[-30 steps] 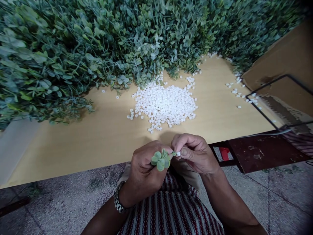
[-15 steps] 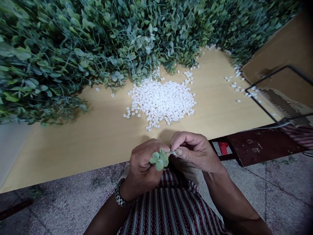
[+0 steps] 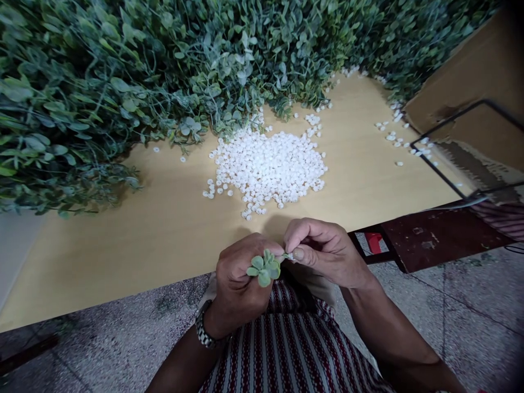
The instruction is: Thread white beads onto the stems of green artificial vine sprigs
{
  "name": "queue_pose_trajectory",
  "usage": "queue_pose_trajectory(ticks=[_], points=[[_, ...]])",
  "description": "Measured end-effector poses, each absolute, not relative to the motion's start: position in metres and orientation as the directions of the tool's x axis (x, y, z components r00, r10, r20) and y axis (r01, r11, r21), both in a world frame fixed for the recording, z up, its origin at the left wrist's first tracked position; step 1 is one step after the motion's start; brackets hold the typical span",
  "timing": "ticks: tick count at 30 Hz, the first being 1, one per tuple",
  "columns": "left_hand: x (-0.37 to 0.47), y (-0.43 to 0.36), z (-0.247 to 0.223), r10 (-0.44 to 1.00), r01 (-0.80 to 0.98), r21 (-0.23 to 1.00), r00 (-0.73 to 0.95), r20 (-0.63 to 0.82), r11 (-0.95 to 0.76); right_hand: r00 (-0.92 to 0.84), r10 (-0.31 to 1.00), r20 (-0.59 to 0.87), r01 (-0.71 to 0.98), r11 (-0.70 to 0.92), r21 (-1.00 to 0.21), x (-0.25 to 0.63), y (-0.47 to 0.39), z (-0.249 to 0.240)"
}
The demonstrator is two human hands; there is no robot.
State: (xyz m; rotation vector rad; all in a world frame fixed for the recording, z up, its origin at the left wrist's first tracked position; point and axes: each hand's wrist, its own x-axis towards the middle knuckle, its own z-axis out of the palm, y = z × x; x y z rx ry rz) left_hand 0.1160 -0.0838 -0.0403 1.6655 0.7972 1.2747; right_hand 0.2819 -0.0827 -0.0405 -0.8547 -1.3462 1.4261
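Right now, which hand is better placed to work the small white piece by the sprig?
Probably the right hand: it pinches the small white piece at its fingertips, while the left hand is closed around the leafy sprig.

The little sprig (image 3: 264, 268) is a soft, pale green, lighter than most of the foliage (image 3: 143, 65), where I see bluish and deep greens with flecks of yellow-green. The heap of beads (image 3: 272, 169) is plain white on a tan tabletop (image 3: 164, 234). Dark red and whitish stripes run down the patterned cloth (image 3: 278, 349). The watch (image 3: 203, 327) is silvery, the cardboard (image 3: 462, 93) brown, the wire frame (image 3: 446, 123) black, the floor (image 3: 143, 333) speckled grey.
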Motion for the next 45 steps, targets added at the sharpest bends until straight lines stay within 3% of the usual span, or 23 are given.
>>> queue_pose_trajectory(ticks=[13, 32, 45], points=[[0.1146, -0.0831, -0.0455, 0.858, -0.036, 0.897, 0.278, 0.432, -0.441, -0.329, 0.926, 0.182, -0.091, 0.161, -0.983, 0.2822, -0.0826, -0.0377], [0.1161, -0.0808, -0.0449, 0.855, -0.023, 0.889, 0.263, 0.447, -0.458, -0.337, 0.909, 0.247, -0.136, 0.213, -0.968, 0.2800, -0.0816, -0.0381], [0.1163, -0.0804, -0.0445, 0.850, -0.013, 0.888, 0.284, 0.443, -0.459, -0.436, 0.898, 0.055, -0.055, 0.034, -0.998, 0.2860, -0.0778, -0.0353]])
